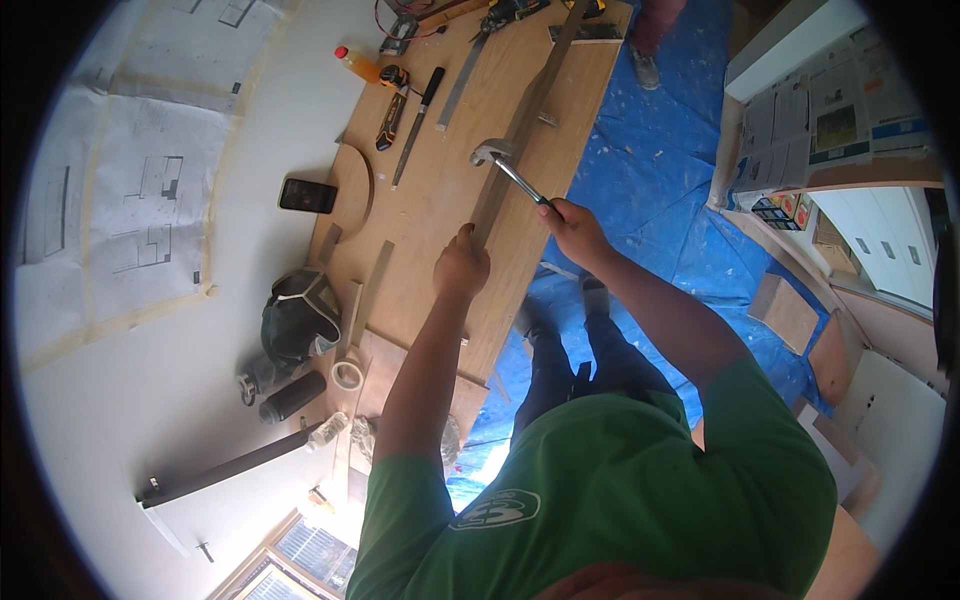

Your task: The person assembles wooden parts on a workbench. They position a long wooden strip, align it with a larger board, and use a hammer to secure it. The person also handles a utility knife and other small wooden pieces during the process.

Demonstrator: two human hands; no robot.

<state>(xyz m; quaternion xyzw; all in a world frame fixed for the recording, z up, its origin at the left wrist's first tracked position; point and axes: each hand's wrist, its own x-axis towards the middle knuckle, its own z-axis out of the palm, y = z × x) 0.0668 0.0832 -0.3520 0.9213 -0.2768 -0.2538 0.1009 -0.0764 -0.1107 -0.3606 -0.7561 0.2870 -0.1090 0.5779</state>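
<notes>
Brown strip (530, 110), cut off above, hammer (517, 178) partly hidden by right hand (578, 234)

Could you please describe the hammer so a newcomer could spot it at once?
Find the big wooden workbench beside the blue sheet. Near its right edge, the right hand grips the hammer, its head by the long strip. Unlike the tools lying nearby, it is hand-held, with a curved grey head.

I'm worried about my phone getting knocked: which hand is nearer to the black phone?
Left. The left hand, holding the long strip, is right of and below the phone in view; the right hand, gripping the hammer, is farther right.
</notes>
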